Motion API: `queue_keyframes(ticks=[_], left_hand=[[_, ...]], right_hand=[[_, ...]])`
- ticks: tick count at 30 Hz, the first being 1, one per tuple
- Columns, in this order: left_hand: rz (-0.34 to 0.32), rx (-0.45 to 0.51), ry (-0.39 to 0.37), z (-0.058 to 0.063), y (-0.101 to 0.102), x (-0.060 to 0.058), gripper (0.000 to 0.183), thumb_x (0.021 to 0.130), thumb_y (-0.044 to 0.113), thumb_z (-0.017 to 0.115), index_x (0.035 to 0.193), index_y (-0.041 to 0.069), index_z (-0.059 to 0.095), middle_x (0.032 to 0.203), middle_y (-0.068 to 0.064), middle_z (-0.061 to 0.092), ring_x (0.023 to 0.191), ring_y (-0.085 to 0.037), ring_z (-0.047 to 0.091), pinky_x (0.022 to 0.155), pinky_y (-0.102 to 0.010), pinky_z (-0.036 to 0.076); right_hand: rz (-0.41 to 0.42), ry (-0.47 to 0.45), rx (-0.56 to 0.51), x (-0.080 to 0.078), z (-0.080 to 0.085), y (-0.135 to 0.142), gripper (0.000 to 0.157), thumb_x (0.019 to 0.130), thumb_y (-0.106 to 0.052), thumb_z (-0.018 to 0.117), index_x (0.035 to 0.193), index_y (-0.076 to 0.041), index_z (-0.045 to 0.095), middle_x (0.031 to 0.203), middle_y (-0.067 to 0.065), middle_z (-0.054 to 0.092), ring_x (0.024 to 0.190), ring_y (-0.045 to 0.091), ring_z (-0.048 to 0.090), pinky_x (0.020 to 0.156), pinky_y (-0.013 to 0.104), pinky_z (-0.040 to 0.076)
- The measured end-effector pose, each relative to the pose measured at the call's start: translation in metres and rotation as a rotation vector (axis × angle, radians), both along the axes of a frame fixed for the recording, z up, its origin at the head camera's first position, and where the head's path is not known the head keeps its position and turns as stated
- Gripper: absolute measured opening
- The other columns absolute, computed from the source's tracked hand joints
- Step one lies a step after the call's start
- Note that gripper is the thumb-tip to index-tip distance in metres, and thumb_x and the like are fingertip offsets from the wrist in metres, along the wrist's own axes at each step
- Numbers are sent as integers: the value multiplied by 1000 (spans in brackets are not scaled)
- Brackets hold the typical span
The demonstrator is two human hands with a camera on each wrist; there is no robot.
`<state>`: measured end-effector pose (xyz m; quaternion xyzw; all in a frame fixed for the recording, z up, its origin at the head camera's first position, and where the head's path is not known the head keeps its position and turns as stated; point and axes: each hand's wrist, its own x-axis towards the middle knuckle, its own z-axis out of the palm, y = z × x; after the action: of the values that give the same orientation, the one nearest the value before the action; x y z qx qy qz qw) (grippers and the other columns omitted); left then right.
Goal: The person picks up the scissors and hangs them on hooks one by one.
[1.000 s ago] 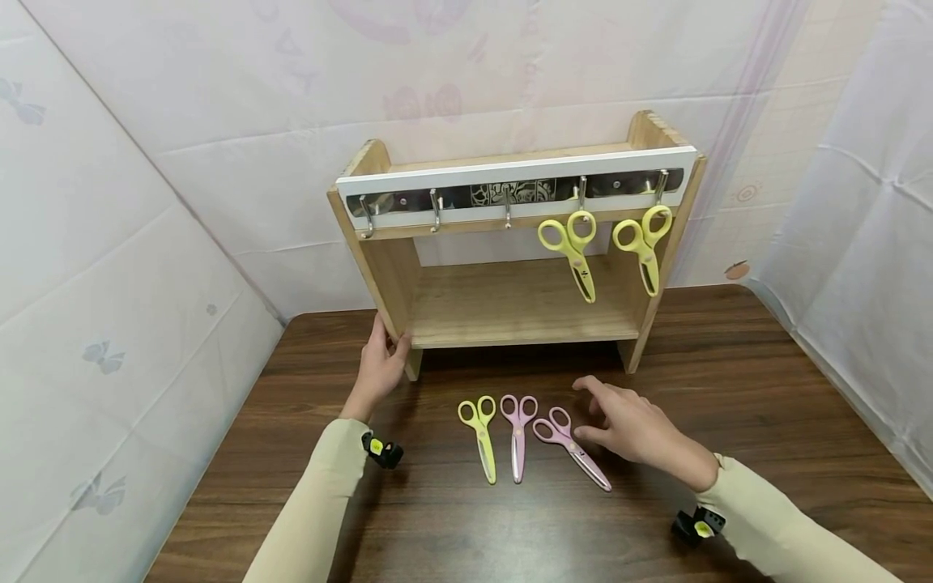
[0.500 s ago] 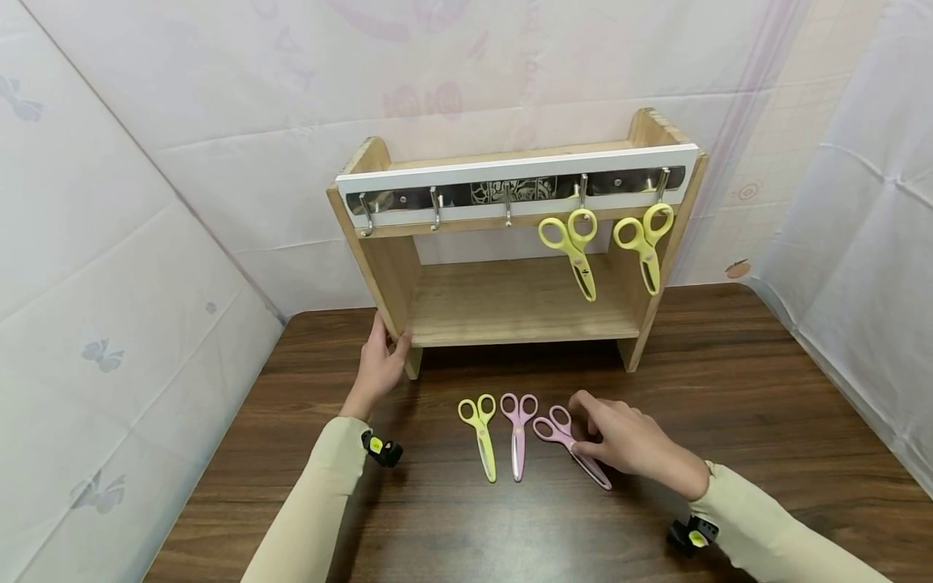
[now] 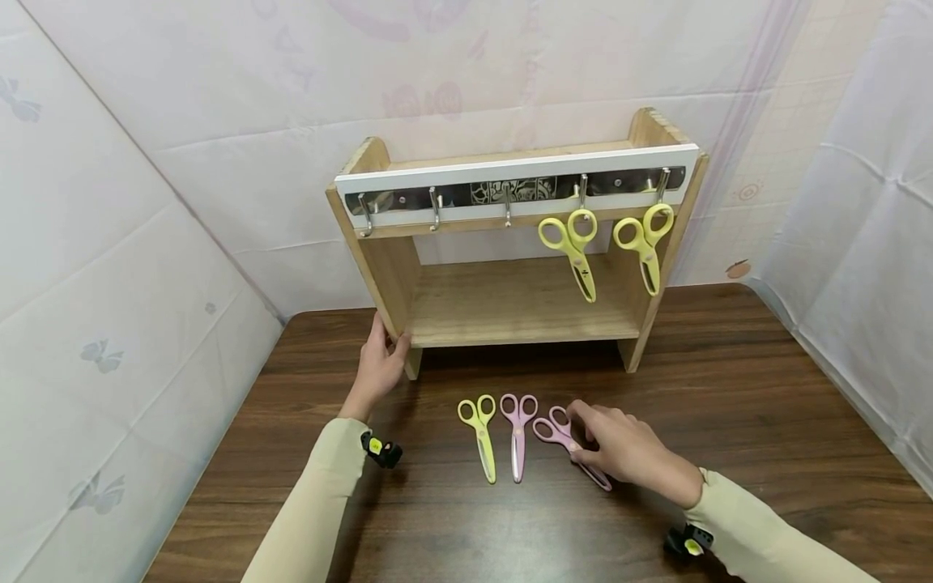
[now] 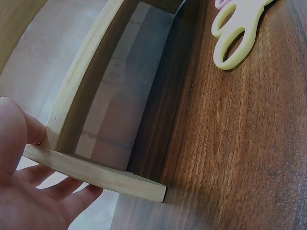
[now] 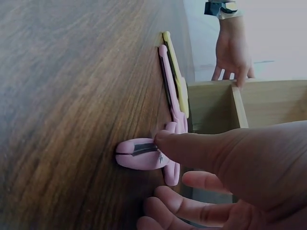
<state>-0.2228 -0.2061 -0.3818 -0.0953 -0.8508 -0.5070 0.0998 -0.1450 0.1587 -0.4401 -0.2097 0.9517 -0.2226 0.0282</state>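
Note:
My left hand point(image 3: 379, 364) grips the lower left side panel of a wooden shelf point(image 3: 510, 300); in the left wrist view the thumb lies inside and the fingers behind the panel. On the table, pink scissors point(image 3: 558, 435) lie slanted under my right hand point(image 3: 623, 445). In the right wrist view, the thumb touches these scissors point(image 5: 139, 162) while the loosely bent fingers stay spread beside them, a gap showing. Left of them lie a second pair of pink scissors point(image 3: 518, 441) and yellow scissors point(image 3: 484, 445), handles toward the shelf.
A metal hook rail point(image 3: 455, 196) runs along the shelf's white front board point(image 3: 503, 168). Two pairs of yellow scissors hang there: one pair point(image 3: 579, 263) on the second hook from the right, another point(image 3: 648, 255) on the rightmost. Patterned cloth point(image 3: 240, 146) stands behind the brown table point(image 3: 437, 534).
My right hand has moved a little left and down over the slanted pink scissors, its thumb coming onto them. My left hand has kept its grip on the shelf.

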Motion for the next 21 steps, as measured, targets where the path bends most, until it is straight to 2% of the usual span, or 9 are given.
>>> queue_keyframes(ticks=[5,13,18,21], left_hand=[[9,-8,-2,0,0,-1,59,107,2,47,160,1,21,147,-37,42,137,-48,45,105,-59,47],[23,-2,13,-33,-14,-26,59,109,10,49,161,9,22,149,-32,43,138,-45,46,103,-59,48],[24,0,11,-37,-17,-29,57,108,13,51,159,11,26,149,-28,45,138,-41,48,103,-55,50],[20,1,20,-38,-17,-29,57,108,12,51,159,10,26,148,-30,45,137,-43,48,101,-57,51]], right_hand=[[-5,1,9,1,1,-1,42,80,-22,88,113,-22,62,78,-9,53,65,11,50,50,34,40],[-17,24,51,-2,1,2,35,82,-23,87,108,-20,65,76,-9,53,64,11,51,49,34,41],[-36,54,94,-2,1,3,22,82,-22,86,93,-19,67,74,-9,51,63,12,50,48,36,41],[-48,55,96,-2,2,3,21,82,-20,85,81,-22,64,69,-10,47,59,12,48,46,35,38]])
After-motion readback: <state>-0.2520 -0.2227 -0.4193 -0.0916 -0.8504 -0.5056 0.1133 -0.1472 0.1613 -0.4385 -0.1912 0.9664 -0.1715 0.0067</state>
